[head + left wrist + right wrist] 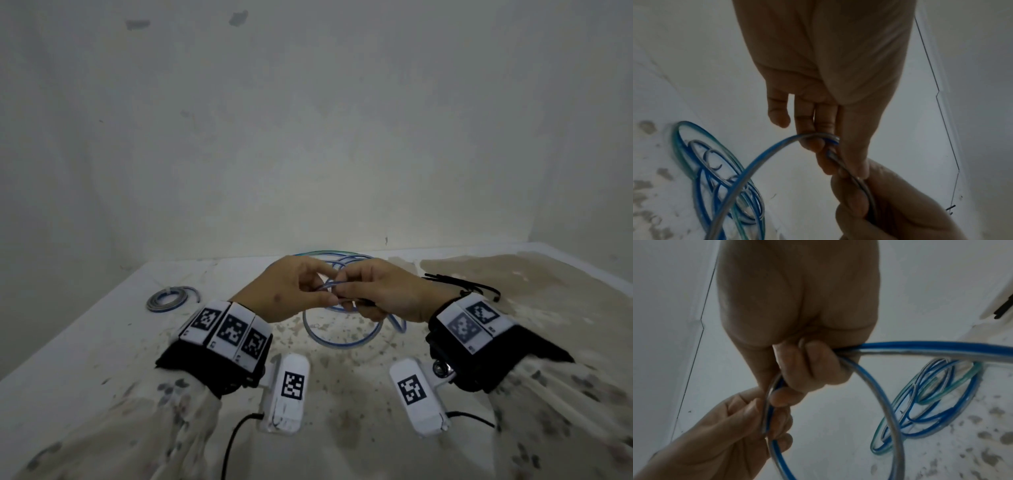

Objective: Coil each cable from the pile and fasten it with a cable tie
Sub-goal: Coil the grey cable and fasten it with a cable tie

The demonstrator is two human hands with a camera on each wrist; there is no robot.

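Above the table, my two hands meet on one blue-and-clear cable (pixel 342 339), whose loop hangs below them. My left hand (pixel 323 291) pinches a strand of it between thumb and fingertips (pixel 818 144). My right hand (pixel 346 299) grips the gathered strands in curled fingers (pixel 807 368). In the right wrist view the loop (pixel 894 421) curves down from that fist and the left hand (pixel 748 423) holds the strand just below. The pile of loose blue and green cables (pixel 329 258) lies behind the hands, also seen as the pile (pixel 719 178) and the pile (pixel 931 402).
A coiled, tied cable (pixel 168 299) lies at the left of the white speckled table (pixel 102 335). Black cable ties (pixel 462 286) lie at the right near my right wrist. The wall (pixel 308 137) rises directly behind the table.
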